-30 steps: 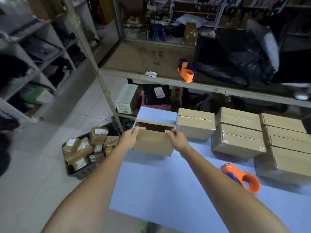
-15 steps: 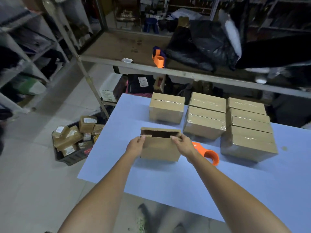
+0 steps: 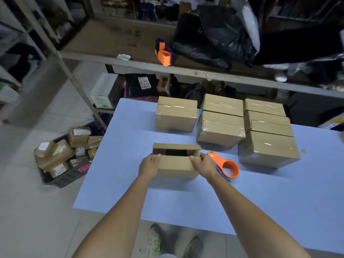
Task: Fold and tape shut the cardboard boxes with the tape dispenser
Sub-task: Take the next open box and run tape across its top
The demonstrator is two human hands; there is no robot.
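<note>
The blue table [image 3: 130,183] carries an open box [image 3: 176,166] near its middle, an orange dispenser [image 3: 228,167] just beside it on the right, and sealed boxes [image 3: 220,127] grouped behind.

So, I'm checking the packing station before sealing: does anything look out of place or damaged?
Nothing looks damaged. The box that the left hand and right hand grip has its top open, unlike the taped boxes behind it. Beside the table, parcels lie heaped askew in the floor crate.

A blue table [image 3: 186,202] stands on a pale tiled floor [image 3: 37,211] in dim light. Metal shelving [image 3: 111,59] runs behind it. A black crate [image 3: 63,178] of parcels sits on the floor.
</note>
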